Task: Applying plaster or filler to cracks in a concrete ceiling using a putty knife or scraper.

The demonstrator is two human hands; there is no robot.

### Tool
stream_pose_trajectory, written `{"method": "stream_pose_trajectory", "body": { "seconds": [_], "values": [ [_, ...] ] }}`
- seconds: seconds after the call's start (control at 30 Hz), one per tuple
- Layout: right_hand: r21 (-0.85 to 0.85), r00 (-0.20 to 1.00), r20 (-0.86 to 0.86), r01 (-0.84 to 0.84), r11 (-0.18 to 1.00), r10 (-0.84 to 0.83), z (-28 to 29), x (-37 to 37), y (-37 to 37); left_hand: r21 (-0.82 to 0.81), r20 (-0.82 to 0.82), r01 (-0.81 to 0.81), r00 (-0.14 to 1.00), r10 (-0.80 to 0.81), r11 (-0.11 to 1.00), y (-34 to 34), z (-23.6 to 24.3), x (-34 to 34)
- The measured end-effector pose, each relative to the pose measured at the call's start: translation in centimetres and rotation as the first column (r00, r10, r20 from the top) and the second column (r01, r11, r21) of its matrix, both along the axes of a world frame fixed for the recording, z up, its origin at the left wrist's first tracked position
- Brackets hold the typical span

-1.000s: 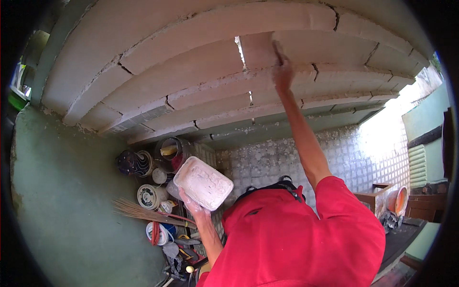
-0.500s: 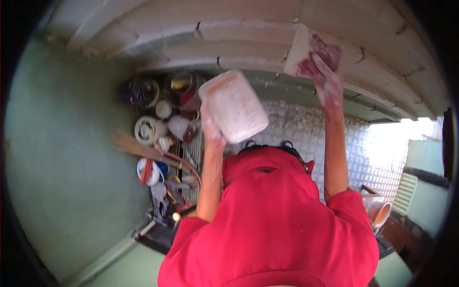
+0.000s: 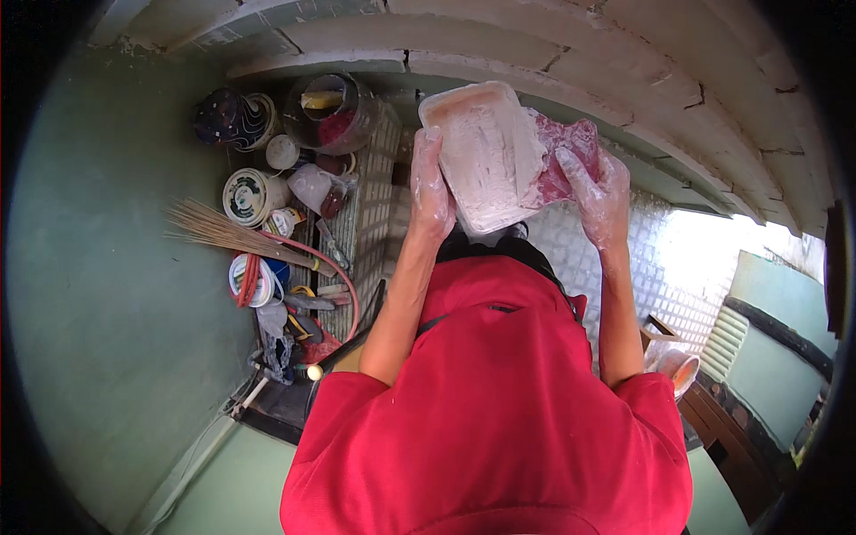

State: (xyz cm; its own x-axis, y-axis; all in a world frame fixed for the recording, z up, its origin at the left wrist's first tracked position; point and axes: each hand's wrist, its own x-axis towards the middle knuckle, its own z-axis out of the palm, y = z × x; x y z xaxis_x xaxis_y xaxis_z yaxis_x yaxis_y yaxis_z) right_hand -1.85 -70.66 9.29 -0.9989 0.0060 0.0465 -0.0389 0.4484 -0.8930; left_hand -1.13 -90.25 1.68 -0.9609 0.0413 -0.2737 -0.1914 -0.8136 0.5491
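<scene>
My left hand (image 3: 432, 192) grips the left side of a pale rectangular tub (image 3: 486, 225), its thumb and fingers dusted white. Whitish-pink paste (image 3: 486, 147) coats the inside of the tub. In my right hand (image 3: 603, 198) is a flat pinkish-red spreader (image 3: 567, 147), smeared with the same paste. The spreader's left edge lies against the paste at the tub's right side. Both hands are powdered with white, and the tub is tilted so its open face shows.
A pale ribbed wall or ceiling with cracks (image 3: 535, 45) curves overhead. Along the green wall (image 3: 116, 267) at left stand buckets (image 3: 250, 196), a clear container (image 3: 332, 116), a stick broom (image 3: 232, 234) and a red hose (image 3: 349, 276). A basin (image 3: 679, 373) stands at right.
My right hand has come down from the pale ribbed surface, bringing the spreader to the tub. The tub in my left hand has moved right and slightly up.
</scene>
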Motion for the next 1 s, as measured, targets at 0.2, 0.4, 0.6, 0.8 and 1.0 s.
{"method": "stream_pose_trajectory", "body": {
  "seconds": [0.2,0.4,0.6,0.8,1.0],
  "values": [
    [0.032,0.999,0.032,-0.035,0.999,0.034,0.2,-0.2,-0.4,-0.172,0.023,0.07,0.997,-0.067,0.983,-1.0,1.5,0.4],
    [0.171,0.999,0.028,-0.046,0.984,0.042,0.7,-0.6,-0.5,-0.075,0.035,0.171,0.985,-0.169,0.982,-1.0,1.2,0.6],
    [0.268,0.967,0.177,-0.225,0.937,0.181,1.8,-1.3,0.8,-0.076,0.053,0.226,0.973,-0.223,0.971,-1.1,1.0,-0.1],
    [0.157,0.953,0.202,-0.258,0.953,0.225,2.0,-1.4,1.2,-0.082,0.072,0.259,0.965,-0.253,0.962,-0.2,1.5,0.0],
    [0.109,0.932,0.295,-0.249,0.962,0.208,0.7,-1.4,3.7,-0.199,0.006,0.312,0.948,-0.317,0.929,1.2,1.7,-0.7]
  ]
}}
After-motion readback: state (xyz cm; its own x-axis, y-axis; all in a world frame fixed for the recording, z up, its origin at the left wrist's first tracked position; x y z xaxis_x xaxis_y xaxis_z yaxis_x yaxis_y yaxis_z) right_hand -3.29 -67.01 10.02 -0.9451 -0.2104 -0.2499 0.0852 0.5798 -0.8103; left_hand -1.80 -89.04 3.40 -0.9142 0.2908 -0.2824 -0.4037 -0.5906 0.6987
